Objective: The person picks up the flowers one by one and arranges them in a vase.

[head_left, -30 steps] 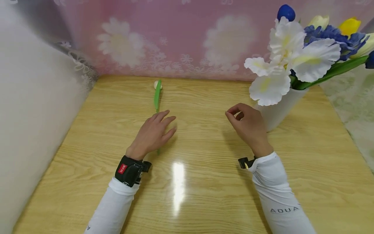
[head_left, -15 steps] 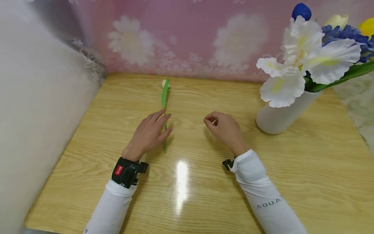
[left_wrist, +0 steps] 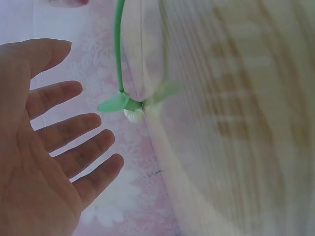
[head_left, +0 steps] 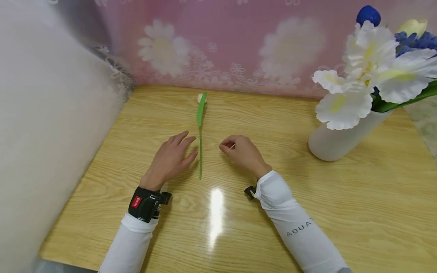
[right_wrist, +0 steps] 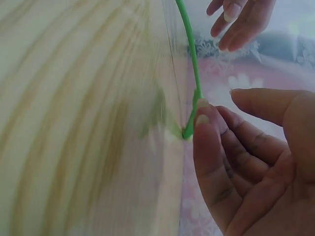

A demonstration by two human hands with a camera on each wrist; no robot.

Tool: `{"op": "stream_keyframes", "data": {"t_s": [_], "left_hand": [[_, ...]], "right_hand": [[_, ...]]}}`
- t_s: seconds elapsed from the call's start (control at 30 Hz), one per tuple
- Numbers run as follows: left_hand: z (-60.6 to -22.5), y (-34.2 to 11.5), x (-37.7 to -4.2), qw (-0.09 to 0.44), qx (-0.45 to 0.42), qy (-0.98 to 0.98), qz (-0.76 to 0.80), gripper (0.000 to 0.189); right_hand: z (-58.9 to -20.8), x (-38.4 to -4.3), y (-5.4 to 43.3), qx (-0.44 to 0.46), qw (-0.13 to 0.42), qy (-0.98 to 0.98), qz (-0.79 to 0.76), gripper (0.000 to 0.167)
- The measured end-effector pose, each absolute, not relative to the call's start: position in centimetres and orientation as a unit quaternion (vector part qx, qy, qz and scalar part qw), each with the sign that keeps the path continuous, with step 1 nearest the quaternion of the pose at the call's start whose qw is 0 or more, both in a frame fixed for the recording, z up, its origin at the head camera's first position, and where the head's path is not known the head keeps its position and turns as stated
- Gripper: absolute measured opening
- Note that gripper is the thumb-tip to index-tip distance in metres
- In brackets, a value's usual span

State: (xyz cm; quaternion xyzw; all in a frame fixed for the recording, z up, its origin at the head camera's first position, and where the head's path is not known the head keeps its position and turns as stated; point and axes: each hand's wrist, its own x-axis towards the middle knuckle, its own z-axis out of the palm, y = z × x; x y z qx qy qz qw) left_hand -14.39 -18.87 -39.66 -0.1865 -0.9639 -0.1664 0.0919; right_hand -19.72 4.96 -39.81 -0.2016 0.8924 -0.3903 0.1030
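Note:
A single artificial flower (head_left: pixel 200 131) with a white bloom, a green leaf and a thin green stem lies lengthwise on the table, bloom toward the back. My left hand (head_left: pixel 168 159), fingers spread, hovers just left of the stem and holds nothing. Right of the stem is my right hand (head_left: pixel 244 153), fingers bent loosely and thumb held apart from them in the right wrist view. Nothing is between its fingers. In the left wrist view, the flower (left_wrist: pixel 118 54) passes beyond the left fingertips; from the right wrist, its leaf (right_wrist: pixel 192 115) shows behind the right fingertips.
A white vase (head_left: pixel 336 140) with large white, blue and pale yellow artificial flowers (head_left: pixel 355 85) stands at the right of the wooden table (head_left: pixel 290 231). Behind it hangs a pink floral curtain (head_left: pixel 232 41). A white wall (head_left: pixel 51 113) borders the left side.
My right hand has moved left from beside the vase to near the stem. The left hand no longer overlaps the stem in the head view. The view has shifted left.

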Motion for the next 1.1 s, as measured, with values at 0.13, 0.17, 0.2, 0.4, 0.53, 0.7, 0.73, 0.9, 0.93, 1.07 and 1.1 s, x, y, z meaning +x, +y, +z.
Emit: {"op": "stream_keyframes", "data": {"t_s": [0.13, 0.17, 0.2, 0.4, 0.53, 0.7, 0.73, 0.9, 0.93, 1.07, 1.1], "left_hand": [[-39.8, -19.3, -14.2, 0.086, -0.176, -0.966, -0.169, 0.045], [-39.8, -19.4, -14.1, 0.084, -0.173, -0.966, -0.170, 0.045], [-39.8, -19.5, -14.0, 0.083, -0.172, -0.967, -0.171, 0.044], [-39.9, -20.0, -13.6, 0.075, -0.161, -0.969, -0.173, 0.044], [-39.9, -20.5, -13.4, 0.074, -0.155, -0.970, -0.171, 0.044], [-39.8, -20.9, -13.1, 0.076, -0.149, -0.972, -0.165, 0.044], [-39.8, -20.9, -13.1, 0.077, -0.148, -0.972, -0.165, 0.044], [-39.9, -21.3, -12.9, 0.075, -0.143, -0.973, -0.164, 0.044], [-40.0, -21.4, -12.8, 0.074, -0.142, -0.973, -0.164, 0.044], [-40.0, -21.6, -12.7, 0.076, -0.140, -0.974, -0.164, 0.044], [-40.0, -21.6, -12.7, 0.076, -0.139, -0.974, -0.164, 0.044]], "right_hand": [[-40.0, -20.0, 3.7, -0.207, 0.120, 0.886, -0.396, 0.023], [-40.1, -20.1, 3.5, -0.208, 0.124, 0.885, -0.397, 0.023], [-40.1, -20.1, 3.2, -0.210, 0.126, 0.885, -0.397, 0.024], [-40.3, -20.3, 1.7, -0.212, 0.139, 0.879, -0.404, 0.025], [-40.5, -20.4, 0.7, -0.212, 0.138, 0.879, -0.405, 0.027], [-40.9, -20.5, -0.4, -0.210, 0.132, 0.889, -0.385, 0.030], [-40.9, -20.5, -0.6, -0.210, 0.132, 0.891, -0.381, 0.029], [-40.9, -20.6, -1.4, -0.204, 0.139, 0.891, -0.381, 0.024], [-40.8, -20.6, -1.6, -0.203, 0.141, 0.890, -0.384, 0.024], [-40.7, -20.6, -2.2, -0.192, 0.146, 0.886, -0.397, 0.026], [-40.7, -20.7, -2.3, -0.190, 0.149, 0.884, -0.400, 0.026]]}}
